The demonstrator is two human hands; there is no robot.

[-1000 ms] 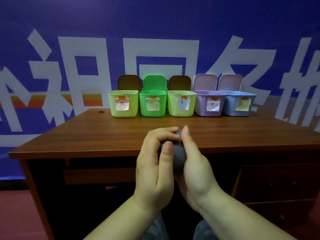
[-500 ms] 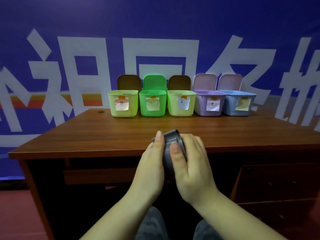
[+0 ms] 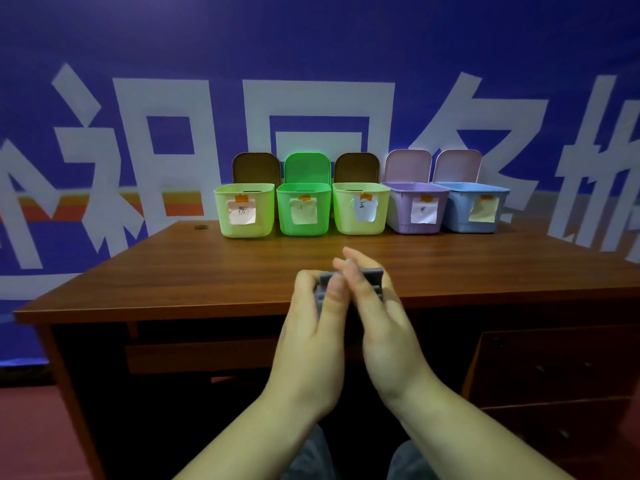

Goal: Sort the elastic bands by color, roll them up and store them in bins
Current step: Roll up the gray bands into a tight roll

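A brown wooden desk (image 3: 173, 271) filled the middle of the frame. Along its far edge, center to right, five open-lidded bins stood in a row: yellow-green (image 3: 244, 216), green (image 3: 302, 216), yellow-green (image 3: 360, 214), purple (image 3: 414, 213), blue (image 3: 471, 211), each labelled.

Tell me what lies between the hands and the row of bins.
Only bare wooden table between the hands' grey band and the bins, per the head view.

Gray elastic band (image 3: 372, 273) mostly hidden between left hand (image 3: 313, 336) and right hand (image 3: 382, 327) (right fingertips motion-blurred). Bin labels (image 3: 242, 212) too small to read; bin insides hidden; forearms cut off at bottom.
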